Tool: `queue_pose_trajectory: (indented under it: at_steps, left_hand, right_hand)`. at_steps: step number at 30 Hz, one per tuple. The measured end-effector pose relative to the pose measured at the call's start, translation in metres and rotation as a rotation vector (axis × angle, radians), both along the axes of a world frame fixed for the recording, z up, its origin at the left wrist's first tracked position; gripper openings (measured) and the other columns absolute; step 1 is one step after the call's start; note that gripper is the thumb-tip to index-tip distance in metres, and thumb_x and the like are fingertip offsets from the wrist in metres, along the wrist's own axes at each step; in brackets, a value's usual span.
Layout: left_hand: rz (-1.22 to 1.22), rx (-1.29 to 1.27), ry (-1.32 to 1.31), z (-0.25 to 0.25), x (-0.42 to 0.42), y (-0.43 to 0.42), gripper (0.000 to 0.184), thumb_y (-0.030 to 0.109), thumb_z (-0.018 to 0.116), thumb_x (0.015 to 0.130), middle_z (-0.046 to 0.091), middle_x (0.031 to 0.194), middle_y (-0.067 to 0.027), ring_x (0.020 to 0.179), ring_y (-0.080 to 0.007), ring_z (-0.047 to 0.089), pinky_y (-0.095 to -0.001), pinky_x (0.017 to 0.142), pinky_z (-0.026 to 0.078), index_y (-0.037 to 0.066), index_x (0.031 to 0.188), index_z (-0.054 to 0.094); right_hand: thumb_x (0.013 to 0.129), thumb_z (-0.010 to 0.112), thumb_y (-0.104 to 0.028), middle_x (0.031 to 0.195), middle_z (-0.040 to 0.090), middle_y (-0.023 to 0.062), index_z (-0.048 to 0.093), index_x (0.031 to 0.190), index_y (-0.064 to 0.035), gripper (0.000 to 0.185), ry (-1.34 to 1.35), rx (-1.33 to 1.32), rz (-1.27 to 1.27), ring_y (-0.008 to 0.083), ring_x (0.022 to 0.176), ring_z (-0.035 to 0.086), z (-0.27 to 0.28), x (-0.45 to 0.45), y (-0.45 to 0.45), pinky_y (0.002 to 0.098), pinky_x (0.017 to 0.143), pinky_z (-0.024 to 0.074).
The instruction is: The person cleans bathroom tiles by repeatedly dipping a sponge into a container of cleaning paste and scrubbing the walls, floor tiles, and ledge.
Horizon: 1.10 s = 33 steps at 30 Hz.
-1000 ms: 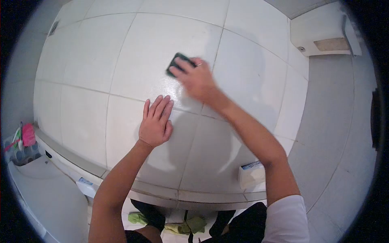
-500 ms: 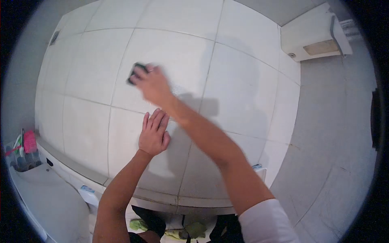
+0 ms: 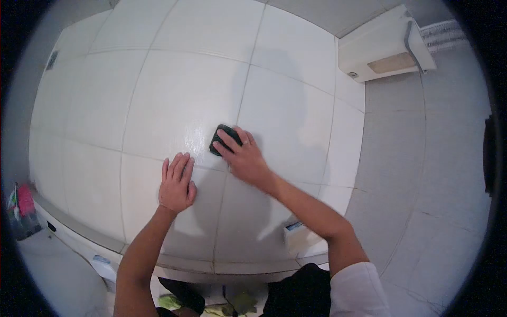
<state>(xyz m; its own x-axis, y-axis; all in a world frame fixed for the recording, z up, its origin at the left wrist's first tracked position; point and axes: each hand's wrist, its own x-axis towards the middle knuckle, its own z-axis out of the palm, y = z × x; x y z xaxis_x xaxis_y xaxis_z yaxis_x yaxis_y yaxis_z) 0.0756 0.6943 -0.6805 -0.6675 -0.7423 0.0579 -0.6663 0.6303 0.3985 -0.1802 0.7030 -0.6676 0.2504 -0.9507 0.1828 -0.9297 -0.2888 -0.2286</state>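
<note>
Some way into rubbing, apparently, with the dark green, roughly rectangular scouring pad (image 3: 229,131) flat on the glossy white tiled surface (image 3: 179,95) and a wet-looking gleam (image 3: 193,138) just to its left. Cannot tell the share finished or remaining. Gripped by the right hand (image 3: 249,162), under draped fingers. Resting the left hand (image 3: 177,189) palm down, unclenched, on the same surface, with nothing visible in it. For the pad, seems to slant lengthwise from upper right to lower left; partly hidden, without any distinct front end.
</note>
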Motion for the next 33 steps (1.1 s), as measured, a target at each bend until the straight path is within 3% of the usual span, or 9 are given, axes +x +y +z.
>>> queue_pose_trajectory:
  at_steps: [2, 8, 11, 13, 15, 18, 22, 26, 33]
  left_hand:
    - [-0.02, -0.008, 0.02, -0.002, -0.001, -0.005, 0.062, 0.014, 0.051, 0.072, 0.038, 0.14, -0.0141, 0.132, -0.032, 0.033, -0.055, 0.11, 0.019, 0.001, 0.132, 0.042]
    - [0.019, -0.019, -0.008, -0.001, -0.003, -0.006, 0.063, 0.013, 0.05, 0.071, 0.04, 0.137, -0.0145, 0.13, -0.0327, 0.035, -0.0548, 0.109, 0.02, 0.001, 0.133, 0.042]
    - [0.009, -0.047, 0.014, -0.001, -0.006, 0.0, 0.063, 0.014, 0.05, 0.07, 0.041, 0.136, -0.0144, 0.13, -0.0326, 0.035, -0.0546, 0.109, 0.02, 0.001, 0.132, 0.043]
    - [0.033, -0.033, 0.006, 0.0, -0.006, -0.001, 0.064, 0.014, 0.05, 0.07, 0.04, 0.137, -0.0144, 0.13, -0.0327, 0.035, -0.0545, 0.109, 0.02, 0.001, 0.132, 0.043]
    - [0.021, -0.024, -0.01, 0.001, -0.003, 0.001, 0.064, 0.013, 0.05, 0.069, 0.04, 0.137, -0.0145, 0.13, -0.0331, 0.035, -0.0545, 0.109, 0.02, 0.001, 0.132, 0.043]
    - [-0.008, -0.015, -0.02, 0.0, -0.003, -0.002, 0.065, 0.013, 0.05, 0.069, 0.04, 0.138, -0.0147, 0.13, -0.0338, 0.035, -0.0545, 0.109, 0.02, 0.001, 0.132, 0.043]
    - [0.001, -0.035, 0.013, -0.004, -0.002, -0.001, 0.065, 0.012, 0.051, 0.068, 0.041, 0.138, -0.0149, 0.129, -0.0349, 0.036, -0.0554, 0.108, 0.021, 0.001, 0.132, 0.044]
    - [0.004, -0.038, 0.018, -0.003, -0.004, -0.001, 0.065, 0.01, 0.05, 0.067, 0.04, 0.138, -0.0152, 0.129, -0.0349, 0.036, -0.057, 0.107, 0.022, 0.001, 0.131, 0.044]
    - [-0.001, -0.049, 0.017, -0.006, -0.005, -0.002, 0.066, 0.011, 0.049, 0.067, 0.04, 0.137, -0.0165, 0.129, -0.037, 0.035, -0.0577, 0.107, 0.021, 0.0, 0.131, 0.043]
  right_hand:
    - [0.086, 0.048, -0.007, 0.125, 0.055, 0.0161, 0.057, 0.119, -0.004, 0.034, 0.056, 0.108, 0.082, 0.0318, 0.119, 0.048, -0.007, -0.048, -0.038, 0.0455, 0.104, 0.0327]
    - [0.087, 0.051, -0.019, 0.132, 0.044, 0.0082, 0.055, 0.12, -0.0144, 0.034, 0.277, 0.146, -1.295, 0.0336, 0.107, 0.05, -0.011, -0.227, -0.072, 0.0513, 0.081, 0.043]
    - [0.083, 0.057, -0.022, 0.099, 0.063, 0.014, 0.062, 0.099, -0.0022, 0.026, 0.307, 0.026, -1.067, 0.0344, 0.094, 0.058, -0.067, -0.143, -0.148, 0.0479, 0.078, 0.0434]
    - [0.081, 0.055, -0.016, 0.103, 0.06, 0.0192, 0.059, 0.1, -0.0022, 0.024, -0.035, -0.394, -0.709, 0.0389, 0.098, 0.055, -0.07, -0.022, -0.175, 0.0497, 0.085, 0.0394]
    - [0.08, 0.058, -0.015, 0.118, 0.056, 0.0131, 0.061, 0.107, -0.0085, 0.028, -0.363, -0.158, -0.385, 0.0368, 0.111, 0.05, -0.057, 0.068, -0.177, 0.052, 0.095, 0.0359]
    - [0.078, 0.061, -0.017, 0.119, 0.058, 0.008, 0.063, 0.106, -0.015, 0.028, -0.061, -0.236, 0.015, 0.0341, 0.112, 0.052, -0.031, 0.055, -0.153, 0.0481, 0.094, 0.0392]
    - [0.086, 0.047, -0.012, 0.12, 0.058, 0.0137, 0.062, 0.111, -0.0063, 0.03, 0.137, -0.372, -0.441, 0.0315, 0.109, 0.054, -0.064, -0.157, -0.14, 0.0464, 0.095, 0.0395]
    - [0.091, 0.043, -0.036, 0.132, 0.047, 0.014, 0.047, 0.131, -0.0122, 0.047, 0.31, 0.13, -1.089, 0.0408, 0.107, 0.052, -0.025, -0.3, -0.029, 0.0519, 0.089, 0.0438]
    - [0.085, 0.055, -0.026, 0.132, 0.044, 0.0178, 0.051, 0.127, -0.0084, 0.046, 0.207, 0.184, -0.691, 0.0419, 0.1, 0.047, 0.01, -0.178, 0.162, 0.0515, 0.087, 0.0417]
